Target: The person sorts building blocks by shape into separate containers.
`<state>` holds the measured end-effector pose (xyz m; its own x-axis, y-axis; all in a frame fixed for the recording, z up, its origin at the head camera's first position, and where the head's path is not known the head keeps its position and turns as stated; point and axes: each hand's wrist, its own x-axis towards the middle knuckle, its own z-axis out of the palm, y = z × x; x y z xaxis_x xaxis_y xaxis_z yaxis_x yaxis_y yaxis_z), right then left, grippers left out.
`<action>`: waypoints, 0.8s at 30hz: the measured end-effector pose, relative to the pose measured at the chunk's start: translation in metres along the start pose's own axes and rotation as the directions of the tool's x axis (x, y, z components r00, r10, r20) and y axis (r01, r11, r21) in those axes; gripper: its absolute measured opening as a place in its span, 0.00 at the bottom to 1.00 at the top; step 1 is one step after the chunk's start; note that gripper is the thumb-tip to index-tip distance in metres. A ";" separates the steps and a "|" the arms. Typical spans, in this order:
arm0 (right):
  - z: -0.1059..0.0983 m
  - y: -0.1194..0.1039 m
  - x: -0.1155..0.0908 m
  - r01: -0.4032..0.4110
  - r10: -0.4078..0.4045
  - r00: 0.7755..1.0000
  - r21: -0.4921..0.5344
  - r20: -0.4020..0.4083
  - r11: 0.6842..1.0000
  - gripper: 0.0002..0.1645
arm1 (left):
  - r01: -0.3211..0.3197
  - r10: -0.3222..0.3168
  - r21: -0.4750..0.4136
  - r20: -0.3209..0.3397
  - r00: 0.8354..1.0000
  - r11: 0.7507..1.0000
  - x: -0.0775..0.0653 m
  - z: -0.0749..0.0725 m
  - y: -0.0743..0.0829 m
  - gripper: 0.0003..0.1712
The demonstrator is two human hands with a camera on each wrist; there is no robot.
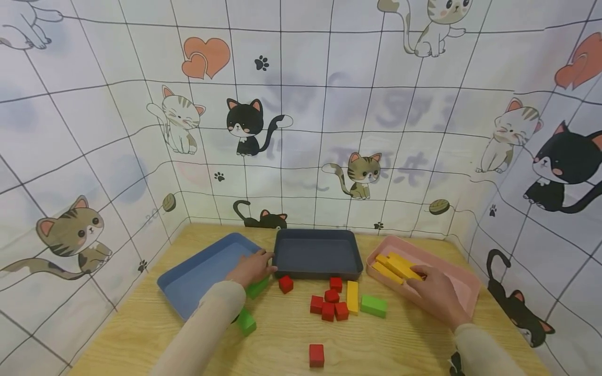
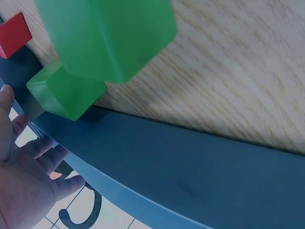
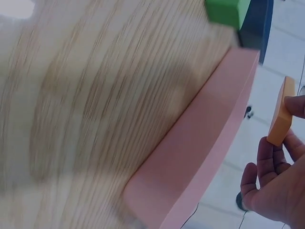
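My right hand (image 1: 435, 292) is over the pink tray (image 1: 463, 274), pinching a yellow block (image 3: 282, 112) between thumb and fingers. Other yellow blocks (image 1: 386, 272) lie in that tray, partly hidden by the held one. At the right edge of the blue tray (image 1: 202, 271), my left hand (image 1: 251, 269) has its fingers loosely spread and nothing in its grasp. Just below it on the table is a green block (image 1: 257, 288), and another green block (image 1: 246, 322) lies nearer the front. Whether the left hand touches the tray rim cannot be told.
A dark tray (image 1: 317, 256) stands between the other two. In front of it lie several red blocks (image 1: 327, 311), an upright-lying yellow block (image 1: 352, 297) and a green block (image 1: 373, 306). Single red blocks lie apart, one (image 1: 316, 355) near the front. Patterned walls enclose the table.
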<state>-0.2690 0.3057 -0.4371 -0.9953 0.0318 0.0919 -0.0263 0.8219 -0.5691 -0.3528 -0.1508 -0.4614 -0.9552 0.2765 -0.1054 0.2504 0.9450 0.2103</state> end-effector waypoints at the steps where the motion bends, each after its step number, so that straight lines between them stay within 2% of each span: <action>1: -0.002 0.004 0.000 0.006 -0.006 1.000 -0.003 -0.001 1.000 0.32 | 0.002 -0.002 -0.002 0.000 1.000 1.000 0.000 0.000 0.000 0.32; 12: -0.015 0.049 0.007 -0.062 0.067 0.995 -0.072 0.068 0.995 0.33 | 0.009 -0.009 -0.013 -0.001 1.000 1.000 0.002 0.001 0.000 0.32; 19: -0.013 0.061 0.008 -0.092 0.104 0.990 -0.120 0.095 0.989 0.33 | 0.010 -0.010 -0.011 -0.002 1.000 1.000 0.000 -0.002 0.001 0.32; 24: -0.010 0.063 0.007 -0.074 0.087 0.991 -0.128 0.099 0.989 0.32 | 0.013 -0.013 -0.016 0.001 1.000 1.000 -0.002 -0.002 0.002 0.33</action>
<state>-0.2771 0.3630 -0.4642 -0.9982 0.0466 -0.0389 0.0594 0.8831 -0.4654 -0.3514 -0.1501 -0.4588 -0.9583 0.2645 -0.1086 0.2356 0.9456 0.2242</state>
